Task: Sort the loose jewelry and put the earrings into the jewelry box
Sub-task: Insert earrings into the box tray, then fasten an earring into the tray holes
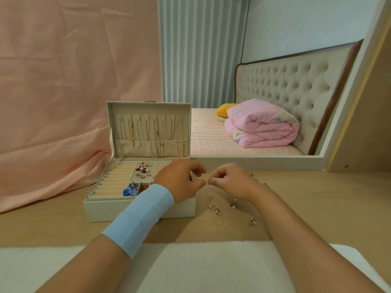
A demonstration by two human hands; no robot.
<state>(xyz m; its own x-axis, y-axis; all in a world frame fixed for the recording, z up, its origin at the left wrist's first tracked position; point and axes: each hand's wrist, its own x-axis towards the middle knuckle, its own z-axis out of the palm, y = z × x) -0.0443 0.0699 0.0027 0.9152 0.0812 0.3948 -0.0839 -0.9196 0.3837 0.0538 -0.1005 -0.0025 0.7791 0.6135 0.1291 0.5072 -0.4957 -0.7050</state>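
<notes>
both hands (206,182) pinched together beside jewelry box (139,210) right edge.

place: home bedroom — bed (211,136) | tufted headboard (283,85) | folded quilt (262,125)

Left hand (179,180): raised, back toward the camera, fingers curled, thumb and forefinger tips pinched together pointing right. Left wrist: wrapped in a pale blue band (137,220); forearm bare, angled up from lower left. Right hand (230,181): knuckles up, fingers curled, thumb and forefinger pinched, tips nearly meeting the left hand's. Right forearm: bare, angled from lower right.
</notes>
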